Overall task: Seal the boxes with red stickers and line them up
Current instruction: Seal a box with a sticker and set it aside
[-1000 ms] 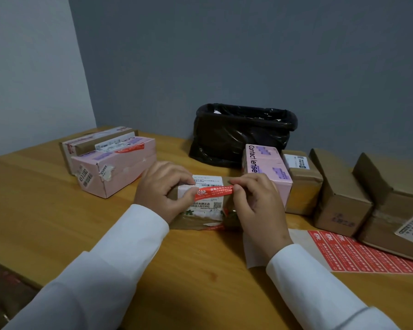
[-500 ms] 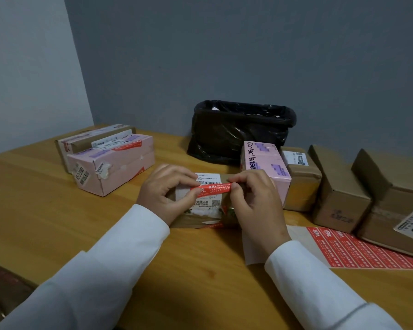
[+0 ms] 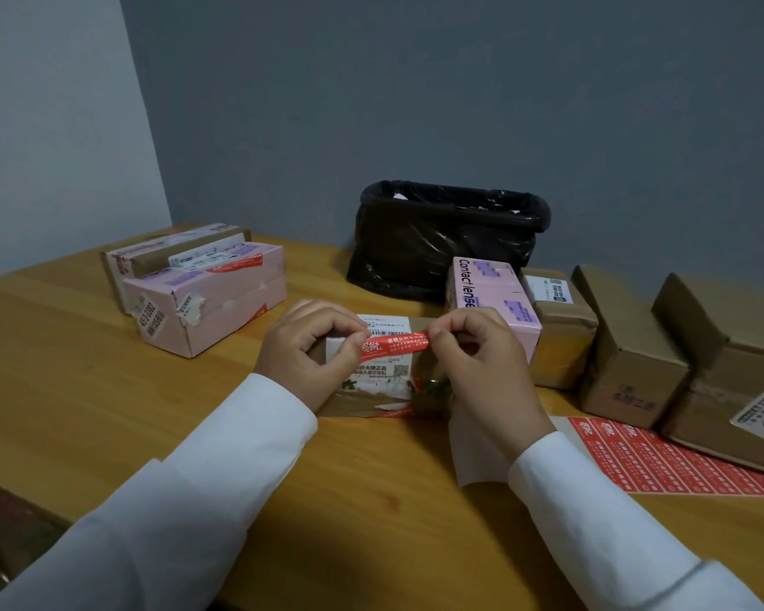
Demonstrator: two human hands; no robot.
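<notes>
A long red sticker with white print [image 3: 394, 347] is held stretched between both hands at the centre of the frame, just above the white shipping label of a small brown cardboard box [image 3: 384, 390] that lies on the wooden table [image 3: 107, 390]. The left hand [image 3: 309, 350] is curled, its thumb and forefinger pinching the sticker's left end; the right hand [image 3: 481, 359] is curled likewise and pinches the right end — whether the strip already touches the box cannot be told. Both arms are covered by white sleeves [image 3: 221, 478]. At the lower right of the frame a sheet of further red stickers [image 3: 662, 460] lies flat on the table, its bare white backing partly hidden under the right wrist. Along the right side a row of boxes stands close together: a pink carton printed "Contact lense" [image 3: 490, 293], then a small brown box with a white label [image 3: 561, 319], a plain brown cardboard box [image 3: 627, 346] and a larger brown box bearing a label [image 3: 733, 381] at the frame's edge. At the upper left of the table a pink box sealed with a red sticker [image 3: 212, 297] sits against a brown-and-white box [image 3: 168, 253] behind it. A bin lined with a black plastic bag [image 3: 446, 231] stands at the back — against the grey wall.
</notes>
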